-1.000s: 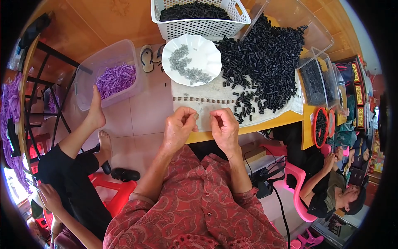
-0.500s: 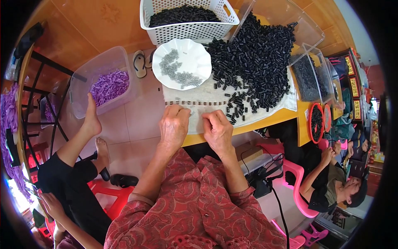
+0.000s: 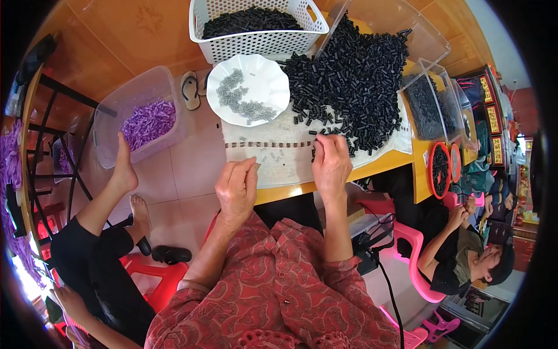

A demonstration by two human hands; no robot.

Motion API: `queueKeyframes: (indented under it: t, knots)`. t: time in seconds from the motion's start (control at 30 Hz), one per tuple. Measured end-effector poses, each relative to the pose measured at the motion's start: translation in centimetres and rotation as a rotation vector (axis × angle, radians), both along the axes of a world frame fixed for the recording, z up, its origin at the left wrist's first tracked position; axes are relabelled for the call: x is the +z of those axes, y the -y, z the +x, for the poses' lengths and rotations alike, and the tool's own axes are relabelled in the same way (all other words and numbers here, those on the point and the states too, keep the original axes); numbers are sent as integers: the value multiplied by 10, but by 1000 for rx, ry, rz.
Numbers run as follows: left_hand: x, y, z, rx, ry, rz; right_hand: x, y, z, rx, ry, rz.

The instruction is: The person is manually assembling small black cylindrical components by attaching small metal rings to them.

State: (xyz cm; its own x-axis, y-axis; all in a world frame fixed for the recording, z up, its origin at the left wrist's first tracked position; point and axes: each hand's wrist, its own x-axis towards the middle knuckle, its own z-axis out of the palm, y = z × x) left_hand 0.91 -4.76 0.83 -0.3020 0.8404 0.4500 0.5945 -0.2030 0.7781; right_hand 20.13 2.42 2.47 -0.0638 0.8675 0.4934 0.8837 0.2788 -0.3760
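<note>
My left hand (image 3: 237,189) is closed in a pinch above the near edge of the white cloth (image 3: 290,170); whatever lies between its fingertips is too small to make out. My right hand (image 3: 332,166) reaches the near left fringe of a big heap of small black tube-like pieces (image 3: 360,81). Its thumb and fingers are drawn together right by a few loose black pieces, and the fingers hide what they may hold. A few small clear pieces (image 3: 270,157) lie on the cloth between the hands. Beyond them, a white scalloped plate (image 3: 270,78) holds many similar clear pieces (image 3: 241,99).
A white perforated basket (image 3: 261,46) of black pieces stands behind the plate. Clear plastic boxes (image 3: 427,110) and a red round tray (image 3: 440,170) sit to the right. A tub (image 3: 104,142) of purple pieces is on the floor at left. Other people sit on both sides.
My right hand has moved forward and right to the edge of the black heap. My left hand has drawn slightly back and left, so the hands are farther apart.
</note>
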Motion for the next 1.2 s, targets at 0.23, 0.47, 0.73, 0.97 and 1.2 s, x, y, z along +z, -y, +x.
queueKeyframes:
  t: [0.23,0.47,0.73,0.97,1.2]
  knots:
    - [-3,13,7,-104,122,-48,-5,-24,3,-36,155,-142]
    - [-6,21,6,-250,625,-326,2,8,-9,186,-413,-307]
    - [-1,20,8,-418,1090,-383,20,54,-29,328,-629,-434]
    - [-23,26,3,-526,1337,-346,29,68,-42,408,-665,-512]
    - [-18,27,-3,-561,1751,-388,24,73,-43,422,-663,-459]
